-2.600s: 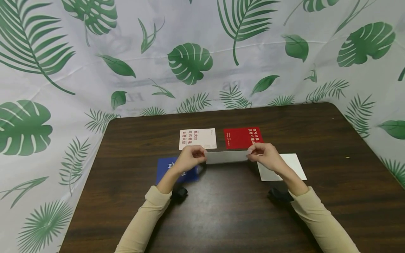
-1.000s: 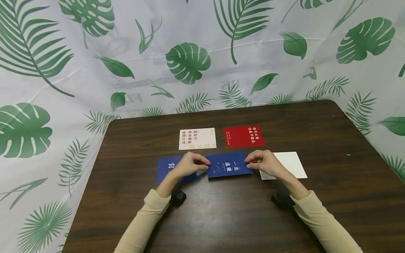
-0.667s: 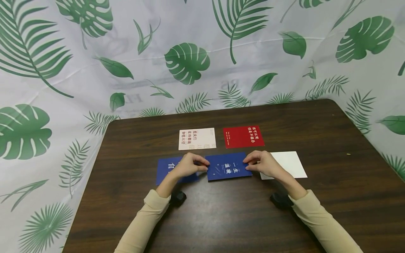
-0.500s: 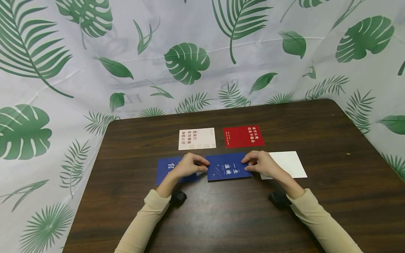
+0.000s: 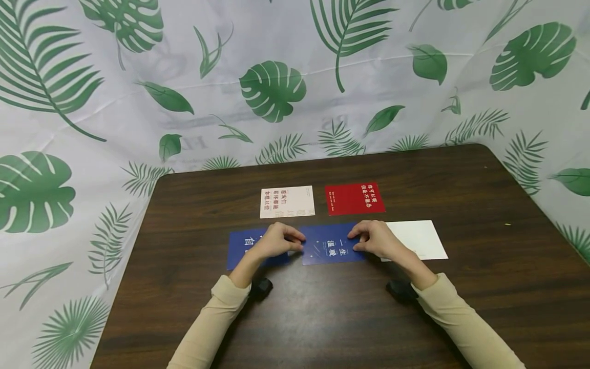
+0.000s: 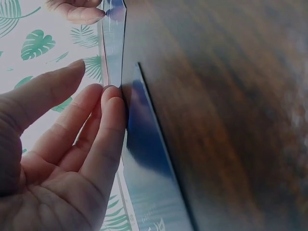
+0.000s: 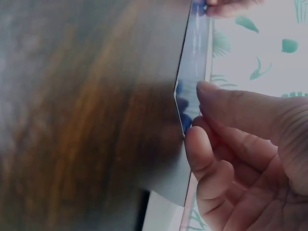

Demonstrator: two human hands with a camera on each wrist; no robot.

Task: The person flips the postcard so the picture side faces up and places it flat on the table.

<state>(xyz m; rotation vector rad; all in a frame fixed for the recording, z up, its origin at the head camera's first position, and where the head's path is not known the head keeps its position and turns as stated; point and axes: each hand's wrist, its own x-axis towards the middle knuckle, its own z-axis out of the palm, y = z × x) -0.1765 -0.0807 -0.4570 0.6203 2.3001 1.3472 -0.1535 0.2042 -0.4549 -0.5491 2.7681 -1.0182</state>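
A blue card point(image 5: 326, 242) with white characters lies flat on the dark wooden table, between two other cards. My left hand point(image 5: 274, 240) is at its left edge; in the left wrist view the thumb of that hand point(image 6: 53, 163) stands apart from the fingers, whose tips are right at the card edge. My right hand point(image 5: 380, 240) reaches over the card's right end. In the right wrist view this hand point(image 7: 240, 144) has its thumb over the card face, apart from loosely bent fingers at the edge. Another blue card point(image 5: 237, 251) is partly hidden under my left hand.
A white card point(image 5: 421, 240) lies at the right, partly behind my right hand. Farther back are a cream card point(image 5: 295, 197) with red characters and a red card point(image 5: 348, 201). A leaf-print cloth point(image 5: 193, 133) hangs behind the table.
The middle blue card, earlier held tilted up by both hands, has come down flat onto the table. My right hand has slid left over its right end; my left hand has barely moved.
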